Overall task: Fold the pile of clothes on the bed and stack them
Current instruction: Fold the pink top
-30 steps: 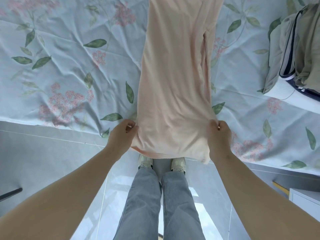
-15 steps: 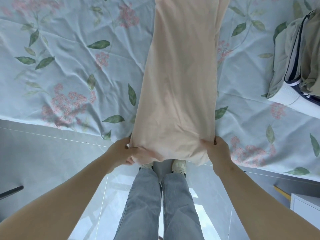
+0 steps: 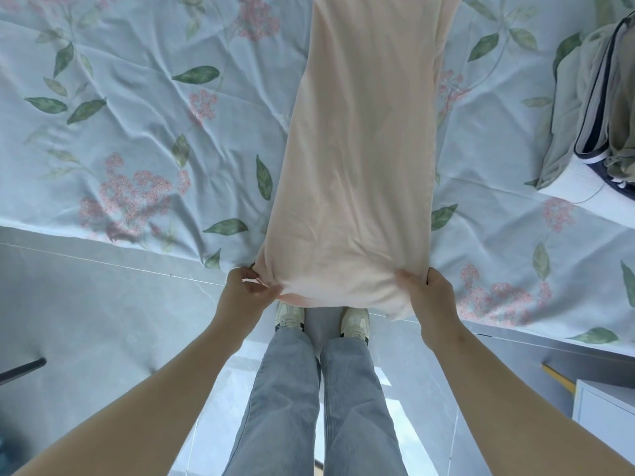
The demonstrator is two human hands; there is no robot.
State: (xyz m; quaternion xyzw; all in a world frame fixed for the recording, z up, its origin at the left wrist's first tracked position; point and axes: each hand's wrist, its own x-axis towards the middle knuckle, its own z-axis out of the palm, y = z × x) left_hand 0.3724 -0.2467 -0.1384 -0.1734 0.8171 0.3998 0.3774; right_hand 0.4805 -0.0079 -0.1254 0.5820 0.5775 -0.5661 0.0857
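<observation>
A long peach garment [image 3: 360, 159], folded into a narrow strip, lies stretched across the floral bedsheet [image 3: 137, 132] from the top of the view down to the bed's near edge. My left hand [image 3: 245, 292] pinches its near left corner. Its near right corner is gripped by my right hand [image 3: 427, 293], fingers curled under the hem. The near hem hangs slightly past the bed edge above my shoes. At the right edge of the bed sits a stack of folded clothes [image 3: 594, 111] in olive, white and navy.
The bed's near edge runs across the middle of the view, with grey tiled floor [image 3: 86, 321] below it. My legs in blue jeans [image 3: 319, 400] stand against the bed. A white cabinet corner [image 3: 604, 407] is at the lower right, a dark bar [image 3: 20, 369] at the lower left.
Both hands shifted their hold on the garment's near hem and drew it toward the bed edge; the strip now lies smoother and straighter. My left hand's fingers regripped the corner.
</observation>
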